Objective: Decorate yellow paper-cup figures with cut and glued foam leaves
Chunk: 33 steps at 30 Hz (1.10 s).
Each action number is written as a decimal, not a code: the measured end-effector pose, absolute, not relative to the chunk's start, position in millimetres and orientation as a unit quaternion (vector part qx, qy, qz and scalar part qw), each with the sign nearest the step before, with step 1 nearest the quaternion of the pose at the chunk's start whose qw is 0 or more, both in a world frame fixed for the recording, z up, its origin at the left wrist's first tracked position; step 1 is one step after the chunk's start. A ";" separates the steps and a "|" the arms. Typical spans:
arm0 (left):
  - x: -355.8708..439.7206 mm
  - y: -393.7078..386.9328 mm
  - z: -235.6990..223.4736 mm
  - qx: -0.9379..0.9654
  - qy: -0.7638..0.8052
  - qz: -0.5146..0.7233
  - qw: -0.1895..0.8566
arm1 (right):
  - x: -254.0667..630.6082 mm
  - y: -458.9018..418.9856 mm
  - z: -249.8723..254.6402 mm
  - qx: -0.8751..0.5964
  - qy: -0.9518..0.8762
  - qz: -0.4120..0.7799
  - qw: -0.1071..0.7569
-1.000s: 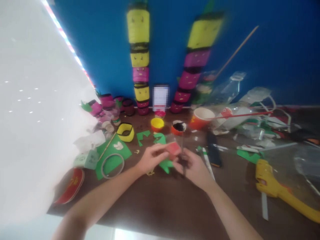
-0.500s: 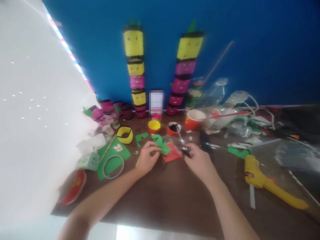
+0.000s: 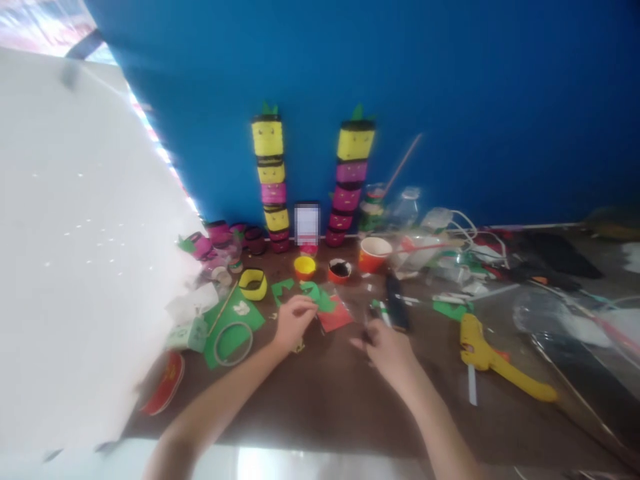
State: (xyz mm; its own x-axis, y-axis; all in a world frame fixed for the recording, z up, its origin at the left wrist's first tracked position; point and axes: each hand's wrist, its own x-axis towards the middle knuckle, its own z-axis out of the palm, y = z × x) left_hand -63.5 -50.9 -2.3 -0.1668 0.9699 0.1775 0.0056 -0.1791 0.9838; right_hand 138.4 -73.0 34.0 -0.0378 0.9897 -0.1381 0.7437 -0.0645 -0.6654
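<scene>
My left hand pinches a cut green sheet piece with curled, pointed parts. A flat red piece lies just beyond the fingertips, partly under the green one. My right hand is closed low over the table to the right, around dark-handled scissors that are blurred and mostly hidden by the fingers. Green scraps lie beyond my left hand. Behind both hands stand a small yellow-lined cup and a red cup with a dark inside.
A yellow glue gun lies at the right, near clear plastic bottles and cords. To the left are a tape ring on green sheet, a yellow holder and a red lid-like piece. Two stacked cup towers lean on the blue wall.
My right hand has drawn nearer and turned, and the scissor blades no longer point up toward the red cup. My left hand keeps the green piece. The camera view has tilted up.
</scene>
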 end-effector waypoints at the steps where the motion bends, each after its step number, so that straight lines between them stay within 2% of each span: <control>1: -63.8 -50.2 -0.4 0.483 0.492 0.591 0.419 | 138.1 -73.4 33.9 -0.656 -0.657 0.306 0.209; 12: -71.9 -53.3 17.9 0.363 0.484 0.635 0.481 | 139.6 -75.8 32.2 -0.643 -0.710 0.217 0.188; 18: -81.9 -61.1 12.1 0.314 0.496 0.660 0.468 | 160.5 -95.9 35.4 -0.606 -0.729 0.212 0.236; 21: -83.4 -61.7 7.3 0.302 0.501 0.668 0.460 | 198.4 -107.1 40.5 -0.608 -0.721 0.127 0.307; 24: -82.2 -65.5 7.7 0.301 0.509 0.668 0.452 | 242.1 -122.5 46.7 -0.654 -0.686 0.082 0.309; 27: -75.9 -76.0 15.1 0.315 0.511 0.655 0.459 | 265.0 -139.8 51.6 -0.700 -0.632 0.137 0.304; 30: -60.1 -91.3 23.3 0.337 0.509 0.636 0.473 | 248.7 -148.9 52.2 -0.699 -0.549 0.301 0.345; 33: -38.0 -107.0 24.7 0.367 0.480 0.595 0.530 | 202.6 -141.8 50.0 -0.624 -0.508 0.460 0.377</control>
State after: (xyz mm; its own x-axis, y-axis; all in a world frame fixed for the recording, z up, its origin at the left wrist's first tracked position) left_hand -38.0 -107.0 24.7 -0.1694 0.9828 -0.0728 -0.2779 0.0232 0.9603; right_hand 202.6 -141.8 50.0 0.0616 0.9797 -0.1909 0.2872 -0.2005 -0.9366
